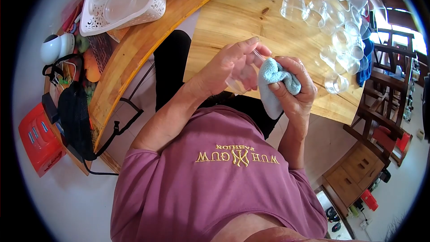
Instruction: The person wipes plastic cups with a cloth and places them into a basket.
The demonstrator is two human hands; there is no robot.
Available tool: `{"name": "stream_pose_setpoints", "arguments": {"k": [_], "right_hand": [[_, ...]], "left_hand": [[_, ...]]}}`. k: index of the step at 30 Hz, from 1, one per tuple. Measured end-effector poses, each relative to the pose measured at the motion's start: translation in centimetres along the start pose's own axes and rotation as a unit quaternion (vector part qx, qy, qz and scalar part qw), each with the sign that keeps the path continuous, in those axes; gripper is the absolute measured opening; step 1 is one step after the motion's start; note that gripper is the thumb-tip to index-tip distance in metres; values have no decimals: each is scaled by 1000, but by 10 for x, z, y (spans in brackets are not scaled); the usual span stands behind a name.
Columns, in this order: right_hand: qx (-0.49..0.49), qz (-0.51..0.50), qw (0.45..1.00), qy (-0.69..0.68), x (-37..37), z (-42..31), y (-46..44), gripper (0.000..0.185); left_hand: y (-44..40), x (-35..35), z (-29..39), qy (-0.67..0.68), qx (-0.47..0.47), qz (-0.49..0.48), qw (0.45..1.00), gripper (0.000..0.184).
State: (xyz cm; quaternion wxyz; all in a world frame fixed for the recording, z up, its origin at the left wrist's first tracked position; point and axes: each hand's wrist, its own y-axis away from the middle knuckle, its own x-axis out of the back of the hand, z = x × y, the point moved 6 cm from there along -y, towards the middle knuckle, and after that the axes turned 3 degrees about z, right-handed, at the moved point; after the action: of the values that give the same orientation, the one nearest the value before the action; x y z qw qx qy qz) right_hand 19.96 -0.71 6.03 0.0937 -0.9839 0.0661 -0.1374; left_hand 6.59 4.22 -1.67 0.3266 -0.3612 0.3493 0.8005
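Note:
My left hand (228, 65) is wrapped round a clear plastic cup (247, 77), which lies tilted between my two hands above the near edge of the wooden table (233, 22). In my right hand (299, 90) is a bunched light blue cloth (274, 78), gripped between thumb and fingers. The cloth is right beside the cup's mouth; whether part of it goes inside cannot be made out. Part of the cup is hidden by my left fingers.
Many clear cups (316, 12) stand and lie at the table's far right. A white basket (154, 11) with clear containers rests on a curved wooden bench (134, 47) at left. A dark blue cloth (366, 62) hangs at the right edge, near wooden chairs (380, 103). A black bag (75, 118) is far left.

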Motion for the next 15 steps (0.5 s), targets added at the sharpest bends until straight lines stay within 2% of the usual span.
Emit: {"name": "stream_pose_setpoints", "arguments": {"k": [2, 3, 5, 8, 12, 15], "right_hand": [[-1, 3, 1000, 3, 1, 0, 1, 37], [-2, 3, 1000, 3, 1, 0, 1, 37], [8, -3, 1000, 15, -1, -2, 0, 38], [12, -21, 999, 22, -3, -3, -1, 39], [24, -18, 999, 14, -4, -6, -2, 40], [36, -21, 999, 8, -3, -11, -3, 41]], "left_hand": [[3, -6, 5, -81, -3, -9, 997, 54], [3, -8, 4, -81, -3, -9, 997, 54], [0, -3, 8, -215, -58, 84, 971, 57], [4, -7, 12, -245, -82, 71, 963, 59], [0, -3, 6, -221, -83, 38, 971, 60], [-2, -5, 3, -148, -81, -1, 986, 58]]}}
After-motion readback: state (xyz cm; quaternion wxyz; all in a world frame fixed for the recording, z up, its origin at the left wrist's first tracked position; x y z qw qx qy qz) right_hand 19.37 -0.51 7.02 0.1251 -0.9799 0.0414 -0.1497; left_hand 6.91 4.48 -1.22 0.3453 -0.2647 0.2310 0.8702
